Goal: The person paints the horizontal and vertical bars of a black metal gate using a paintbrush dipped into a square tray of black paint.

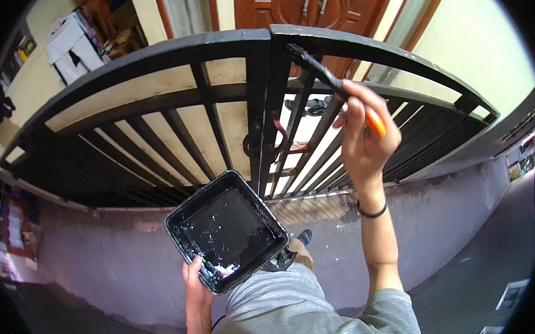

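My right hand (367, 132) is closed around a paintbrush (316, 67) with an orange handle end and a black-coated ferrule and bristles. The bristle tip is at the upper part of the black metal gate (257, 101), close to the post where its two leaves meet; whether it touches cannot be told. Low in front of me, my left hand (195, 283) grips the near left edge of a square black paint tray (226, 225), thumb over the rim. Dark, glossy paint covers the tray's inside, with pale smears near the held corner.
A reddish latch handle (279, 134) sits at the gate's middle. Behind the bars are sandals (315, 106) and a carved wooden double door (340, 15). White clothing (72, 48) hangs at the far left. Grey concrete (120, 259) lies around my feet.
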Demonstrator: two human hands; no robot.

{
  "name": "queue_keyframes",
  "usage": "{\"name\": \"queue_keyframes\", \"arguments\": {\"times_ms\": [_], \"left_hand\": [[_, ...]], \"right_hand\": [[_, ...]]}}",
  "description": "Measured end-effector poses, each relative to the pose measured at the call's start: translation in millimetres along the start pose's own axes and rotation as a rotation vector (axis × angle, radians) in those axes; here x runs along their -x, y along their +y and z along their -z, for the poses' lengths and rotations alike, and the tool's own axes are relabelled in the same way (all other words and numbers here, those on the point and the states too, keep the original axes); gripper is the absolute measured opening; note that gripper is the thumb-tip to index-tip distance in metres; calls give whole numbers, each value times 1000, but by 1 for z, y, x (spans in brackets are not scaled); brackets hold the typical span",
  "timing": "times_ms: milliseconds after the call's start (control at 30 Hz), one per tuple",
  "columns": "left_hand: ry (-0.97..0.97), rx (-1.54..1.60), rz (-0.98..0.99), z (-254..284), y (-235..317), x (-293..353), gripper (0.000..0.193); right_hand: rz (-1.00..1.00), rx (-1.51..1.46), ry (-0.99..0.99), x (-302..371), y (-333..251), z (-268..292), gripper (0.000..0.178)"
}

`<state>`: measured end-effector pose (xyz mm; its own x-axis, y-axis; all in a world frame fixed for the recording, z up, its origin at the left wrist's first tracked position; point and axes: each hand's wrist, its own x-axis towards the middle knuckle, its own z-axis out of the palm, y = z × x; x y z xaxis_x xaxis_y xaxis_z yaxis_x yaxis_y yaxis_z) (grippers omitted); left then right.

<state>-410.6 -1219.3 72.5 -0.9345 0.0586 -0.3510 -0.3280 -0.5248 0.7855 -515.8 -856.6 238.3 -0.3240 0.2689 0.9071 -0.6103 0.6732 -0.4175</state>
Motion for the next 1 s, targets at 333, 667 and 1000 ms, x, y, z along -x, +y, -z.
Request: {"name": "queue_keyframes", "arguments": {"times_ms": [333, 667, 1000], "left_hand": [[-126, 73, -3, -13, 1, -7, 47], [-149, 116, 8, -13, 1, -5, 49], [-155, 56, 8, 1, -1, -9, 54]], "right_hand": [[-29, 9, -65, -145, -9, 44, 32], [132, 750, -487, -226, 35, 52, 36], [-220, 398, -485, -226, -22, -24, 48]]}}
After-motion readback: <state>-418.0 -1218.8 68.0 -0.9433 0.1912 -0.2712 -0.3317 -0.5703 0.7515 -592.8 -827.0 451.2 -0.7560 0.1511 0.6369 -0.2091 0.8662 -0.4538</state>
